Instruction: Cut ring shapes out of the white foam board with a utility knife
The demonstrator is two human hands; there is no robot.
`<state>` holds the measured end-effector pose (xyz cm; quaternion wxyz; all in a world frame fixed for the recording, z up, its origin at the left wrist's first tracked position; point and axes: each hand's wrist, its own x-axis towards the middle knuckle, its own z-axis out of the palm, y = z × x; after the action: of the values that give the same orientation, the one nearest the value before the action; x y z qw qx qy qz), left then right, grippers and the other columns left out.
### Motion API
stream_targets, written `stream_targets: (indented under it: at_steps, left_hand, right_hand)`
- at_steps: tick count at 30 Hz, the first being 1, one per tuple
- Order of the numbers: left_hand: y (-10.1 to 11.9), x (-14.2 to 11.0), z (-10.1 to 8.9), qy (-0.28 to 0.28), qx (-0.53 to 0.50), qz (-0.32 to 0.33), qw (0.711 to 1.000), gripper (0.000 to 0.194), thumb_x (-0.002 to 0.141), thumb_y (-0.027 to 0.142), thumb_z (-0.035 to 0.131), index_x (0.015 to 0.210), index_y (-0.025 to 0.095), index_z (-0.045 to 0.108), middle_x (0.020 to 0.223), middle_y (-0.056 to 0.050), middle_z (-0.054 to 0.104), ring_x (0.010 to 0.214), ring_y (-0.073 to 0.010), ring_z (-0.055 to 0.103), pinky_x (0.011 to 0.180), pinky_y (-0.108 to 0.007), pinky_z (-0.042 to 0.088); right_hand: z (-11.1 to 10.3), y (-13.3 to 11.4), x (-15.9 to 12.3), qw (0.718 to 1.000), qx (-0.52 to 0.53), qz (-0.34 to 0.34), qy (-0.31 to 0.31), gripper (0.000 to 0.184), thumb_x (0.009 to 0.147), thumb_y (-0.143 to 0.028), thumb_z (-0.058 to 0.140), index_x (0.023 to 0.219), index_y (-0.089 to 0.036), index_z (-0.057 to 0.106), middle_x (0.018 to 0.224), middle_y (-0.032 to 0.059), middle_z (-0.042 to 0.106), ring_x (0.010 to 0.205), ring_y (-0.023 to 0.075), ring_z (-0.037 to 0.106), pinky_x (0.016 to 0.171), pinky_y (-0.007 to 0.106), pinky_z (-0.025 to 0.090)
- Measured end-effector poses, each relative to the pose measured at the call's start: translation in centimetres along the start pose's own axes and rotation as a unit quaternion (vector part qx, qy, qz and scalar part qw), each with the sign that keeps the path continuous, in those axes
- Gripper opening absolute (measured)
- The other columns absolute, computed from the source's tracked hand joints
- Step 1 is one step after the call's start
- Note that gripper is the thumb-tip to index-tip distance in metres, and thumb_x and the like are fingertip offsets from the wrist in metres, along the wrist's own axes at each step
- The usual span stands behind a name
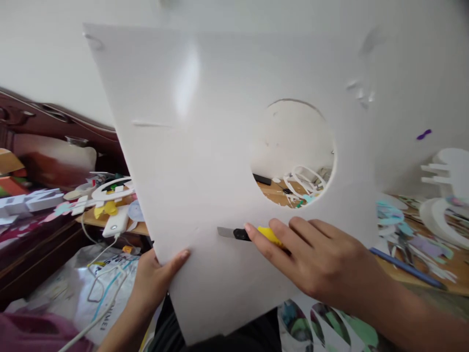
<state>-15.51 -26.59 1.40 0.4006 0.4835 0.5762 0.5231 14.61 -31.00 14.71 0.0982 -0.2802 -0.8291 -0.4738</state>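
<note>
**Knife lies flat across the white board, blade to the left**

Behind everything is a pale wall, and below it a messy worktop (450, 266) full of cut shapes.

Up close, a big white foam board (205, 146) fills most of the view. It stands tilted, with its bottom edge down near the person's lap. It has a round hole (293, 154) cut in it, and bits of the worktop show through the hole.

Just under the hole is a yellow knife (252, 233). It lies flat against the board. Its long side runs left to right. The grey blade sticks out at the left end, and the yellow handle goes under the fingers on the right.

The right hand (322, 264) is the one on the knife. It is closed around the handle, with the first finger stretched along the top toward the blade. The arm comes in from the bottom right, so the blade points away from it, toward the other hand.

The left hand (157, 276) is near the blade tip but not touching it. It grips the lower left edge of the board, with the thumb on the front and the other fingers hidden behind.

Farther out on the left, white cut-out shapes (110, 188) and a white charger with a cable (115, 226) sit on a wooden ledge. A plastic bag (91, 288) lies below them. On the right, white rings (441, 215) and coloured scraps (395, 220) cover the worktop.
</note>
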Motion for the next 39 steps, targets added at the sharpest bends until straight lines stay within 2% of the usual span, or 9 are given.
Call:
stream_targets:
  at_steps: [6, 14, 18, 21, 25, 29, 34, 39]
  left_hand:
    - [1.8, -1.6, -0.5, -0.013, 0.047, 0.022, 0.999, 0.052, 0.054, 0.061, 0.081, 0.077, 0.014, 0.076, 0.079, -0.013, 0.078, 0.071, -0.0329, 0.073, 0.057, -0.034, 0.059]
    - [2.6, -2.6, -1.1, 0.023, 0.11, 0.107, 0.988, 0.041, 0.052, 0.058, 0.081, 0.065, 0.02, 0.076, 0.066, -0.009, 0.076, 0.058, -0.0289, 0.071, 0.05, -0.031, 0.057]
    - [3.0, -3.2, -1.3, 0.029, 0.127, 0.132, 0.983, 0.034, 0.055, 0.057, 0.08, 0.063, 0.024, 0.076, 0.065, -0.006, 0.076, 0.056, -0.0271, 0.07, 0.049, -0.03, 0.055]
    - [3.3, -3.5, -1.4, 0.031, 0.136, 0.172, 0.975, 0.029, 0.059, 0.054, 0.08, 0.067, 0.027, 0.078, 0.067, -0.006, 0.076, 0.057, -0.0266, 0.07, 0.052, -0.031, 0.055]
    - [3.8, -3.6, -1.4, -0.017, 0.158, 0.227, 0.961, 0.019, 0.063, 0.046, 0.08, 0.07, 0.029, 0.079, 0.064, -0.005, 0.075, 0.053, -0.0255, 0.067, 0.053, -0.031, 0.055]
    - [4.2, -3.6, -1.3, -0.061, 0.157, 0.237, 0.957, 0.011, 0.065, 0.041, 0.079, 0.064, 0.03, 0.078, 0.057, -0.002, 0.072, 0.047, -0.0231, 0.064, 0.049, -0.03, 0.053]
    - [4.0, -3.7, -1.6, -0.08, 0.146, 0.201, 0.965, 0.014, 0.065, 0.042, 0.077, 0.058, 0.03, 0.076, 0.055, -0.002, 0.071, 0.045, -0.0228, 0.063, 0.043, -0.028, 0.05]
    - [3.6, -3.2, -2.1, -0.054, 0.182, 0.23, 0.954, 0.019, 0.062, 0.049, 0.078, 0.057, 0.031, 0.076, 0.054, -0.003, 0.071, 0.043, -0.0232, 0.063, 0.041, -0.028, 0.049]
  right_hand:
    - [-0.7, 0.5, 1.2, 0.997, -0.003, -0.064, 0.051, 0.039, 0.093, -0.024, 0.055, 0.131, -0.02, 0.061, 0.098, 0.0048, 0.072, 0.075, 0.0174, 0.059, 0.064, 0.034, 0.039]
    - [-2.6, 1.4, 1.5, 0.995, -0.003, -0.088, 0.048, 0.035, 0.093, -0.022, 0.053, 0.127, -0.019, 0.063, 0.097, 0.0058, 0.073, 0.075, 0.017, 0.06, 0.068, 0.035, 0.042]
    - [-3.4, 1.6, 1.9, 0.994, -0.007, -0.099, 0.047, 0.033, 0.094, -0.02, 0.051, 0.124, -0.02, 0.065, 0.094, 0.0046, 0.074, 0.072, 0.0173, 0.061, 0.064, 0.035, 0.042]
    - [-3.9, 1.8, 2.0, 0.993, 0.024, -0.104, 0.041, 0.032, 0.093, -0.02, 0.051, 0.122, -0.019, 0.067, 0.092, 0.0054, 0.074, 0.071, 0.0179, 0.061, 0.062, 0.035, 0.043]
    - [-4.4, 2.7, 2.0, 0.988, 0.113, -0.1, 0.023, 0.033, 0.094, -0.021, 0.05, 0.122, -0.022, 0.066, 0.091, 0.0038, 0.073, 0.074, 0.0173, 0.06, 0.062, 0.034, 0.043]
    - [-4.5, 3.5, 2.1, 0.979, 0.188, -0.085, -0.004, 0.034, 0.096, -0.021, 0.046, 0.125, -0.026, 0.064, 0.089, 0.0022, 0.073, 0.074, 0.0165, 0.059, 0.061, 0.033, 0.043]
    - [-4.0, 3.5, 1.7, 0.984, 0.125, -0.124, -0.015, 0.036, 0.095, -0.019, 0.046, 0.127, -0.021, 0.064, 0.091, 0.0054, 0.072, 0.075, 0.0182, 0.059, 0.056, 0.034, 0.041]
    - [-4.4, 2.8, 1.4, 0.987, 0.133, -0.089, -0.028, 0.038, 0.095, -0.02, 0.046, 0.129, -0.023, 0.062, 0.093, 0.0052, 0.073, 0.072, 0.0174, 0.059, 0.059, 0.035, 0.043]
